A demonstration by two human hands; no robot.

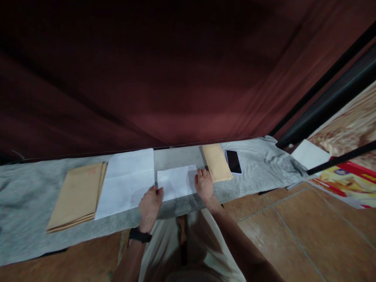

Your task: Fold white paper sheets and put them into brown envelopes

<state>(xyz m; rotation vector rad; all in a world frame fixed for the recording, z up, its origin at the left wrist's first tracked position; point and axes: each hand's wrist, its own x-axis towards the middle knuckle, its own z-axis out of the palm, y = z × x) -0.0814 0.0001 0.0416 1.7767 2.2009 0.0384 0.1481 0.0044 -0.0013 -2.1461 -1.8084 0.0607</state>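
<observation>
A folded sheet of white paper lies on the grey cloth in front of me. At its left edge is my left hand, fingers curled and thumb against the paper's lower left corner. My right hand grips the opposite edge, its fingers bent over close to a brown envelope. Left of the folded sheet, larger white sheets lie open with a crease across them. Beyond these, several brown envelopes are stacked.
A dark-screened phone rests beside the right envelope. Grey cloth covers the narrow surface. A dark red curtain hangs behind it. On the right are black metal bars and a red and yellow printed box over the tiled floor.
</observation>
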